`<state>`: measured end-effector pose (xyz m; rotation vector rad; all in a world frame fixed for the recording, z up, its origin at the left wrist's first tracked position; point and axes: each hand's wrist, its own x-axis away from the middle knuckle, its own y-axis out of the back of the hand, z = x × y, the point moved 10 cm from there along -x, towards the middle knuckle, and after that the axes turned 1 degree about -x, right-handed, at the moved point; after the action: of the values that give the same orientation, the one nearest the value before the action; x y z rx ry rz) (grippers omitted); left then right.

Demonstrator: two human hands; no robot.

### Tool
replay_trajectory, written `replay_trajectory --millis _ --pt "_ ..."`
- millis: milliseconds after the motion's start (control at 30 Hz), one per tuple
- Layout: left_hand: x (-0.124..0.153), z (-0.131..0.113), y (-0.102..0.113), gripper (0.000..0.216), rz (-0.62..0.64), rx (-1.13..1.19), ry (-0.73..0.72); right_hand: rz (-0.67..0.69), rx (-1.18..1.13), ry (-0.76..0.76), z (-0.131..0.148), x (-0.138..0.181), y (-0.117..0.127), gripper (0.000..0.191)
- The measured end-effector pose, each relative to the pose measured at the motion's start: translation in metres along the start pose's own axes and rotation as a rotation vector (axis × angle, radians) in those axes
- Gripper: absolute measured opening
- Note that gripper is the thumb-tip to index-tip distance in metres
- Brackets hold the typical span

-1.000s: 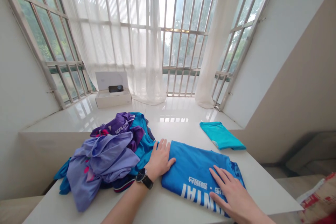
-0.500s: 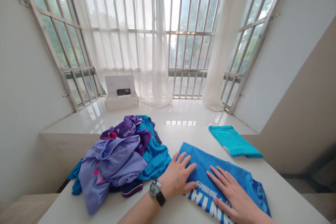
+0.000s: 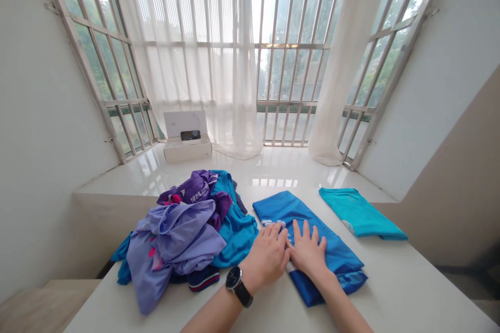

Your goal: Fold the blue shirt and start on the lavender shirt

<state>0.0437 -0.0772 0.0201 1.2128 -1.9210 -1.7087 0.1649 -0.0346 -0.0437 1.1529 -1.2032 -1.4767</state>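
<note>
Folded blue shirt (image 3: pixel 336 250) laid on white table (image 3: pixel 410 291) beneath hands, long axis aligned far-left to near-right. Right hand (image 3: pixel 308 250) spread flat on it, nearer its middle; left hand (image 3: pixel 269 255) placed at left edge, fingers curled, grip cannot be told.

The left hand (image 3: pixel 269 254) and right hand (image 3: pixel 309 251) hide much of the white print (image 3: pixel 267 222) on the blue shirt (image 3: pixel 285 205); from here I can't read it, nor see whether the left hand grips cloth. The lettering under "2024" on the purple shirt (image 3: pixel 195 187) is too small. A dark garment (image 3: pixel 203 280) is mostly hidden beneath the pile (image 3: pixel 172 239). 2 forearms (image 3: pixel 339 299) run out of sight below, the curtains (image 3: pixel 187 36) above.
</note>
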Motion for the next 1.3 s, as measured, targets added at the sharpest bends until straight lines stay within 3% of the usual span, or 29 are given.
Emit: replay_trajectory --millis 100,200,367,567,733,900,1067,1300 --pt "0.003 0.018 -0.018 0.058 0.098 -0.010 0.049 0.042 -0.083 0.039 -0.003 -0.005 0.007 0.068" --pt "0.005 0.029 -0.023 0.067 0.157 -0.024 0.093 -0.016 -0.128 0.118 -0.027 -0.003 0.016 0.062" --pt "0.002 0.034 -0.015 0.072 0.133 -0.046 0.130 0.018 -0.089 0.196 -0.050 0.015 0.012 0.065" --pt "0.001 0.045 -0.010 0.068 0.110 -0.085 0.204 0.051 -0.157 0.223 -0.038 0.034 0.020 0.064" --pt "0.000 0.011 -0.003 0.062 0.075 0.024 0.031 -0.048 -0.358 0.336 -0.056 0.046 0.026 0.055" --pt "0.008 -0.028 -0.017 0.077 0.180 0.145 -0.150 -0.112 -0.514 0.305 -0.086 0.044 0.025 0.047" --pt "0.014 -0.030 -0.024 0.077 0.213 0.139 -0.167 -0.155 -0.589 0.255 -0.096 0.041 0.025 0.042" --pt "0.008 -0.037 -0.013 0.054 0.133 0.023 -0.289 -0.172 -0.694 0.175 -0.112 0.041 0.022 0.040"
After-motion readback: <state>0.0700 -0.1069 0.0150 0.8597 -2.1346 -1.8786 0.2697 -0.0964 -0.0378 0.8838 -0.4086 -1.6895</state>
